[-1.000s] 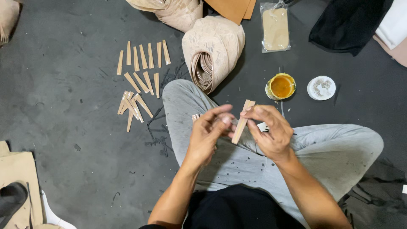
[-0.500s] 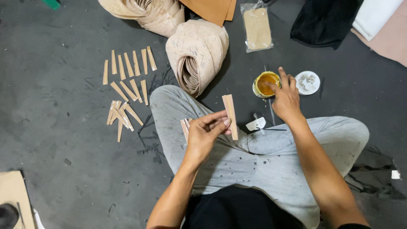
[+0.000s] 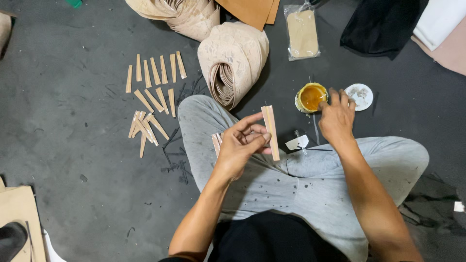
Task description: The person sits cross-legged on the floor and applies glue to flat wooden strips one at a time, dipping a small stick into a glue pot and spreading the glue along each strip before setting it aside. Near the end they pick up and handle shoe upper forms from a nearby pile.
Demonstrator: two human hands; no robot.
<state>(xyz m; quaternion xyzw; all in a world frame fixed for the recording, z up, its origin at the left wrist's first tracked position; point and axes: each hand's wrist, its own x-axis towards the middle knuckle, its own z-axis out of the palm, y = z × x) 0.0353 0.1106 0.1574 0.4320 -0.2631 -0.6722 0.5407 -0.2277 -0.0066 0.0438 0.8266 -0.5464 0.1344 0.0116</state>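
Strip (image 3: 270, 132) of pale tan material stands nearly upright at frame centre, pinched in my left hand (image 3: 242, 145) above my lap. My right hand (image 3: 336, 116), fingers curled, reaches the glue pot (image 3: 311, 97) at upper right; its grip I cannot tell. Cut strips (image 3: 153, 92) lie on the floor (image 3: 73, 145) at left.

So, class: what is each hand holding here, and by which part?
The left hand pinches a tan strip near its middle, between thumb and fingertips. The right hand reaches to the glue pot; whether it grips anything cannot be told.
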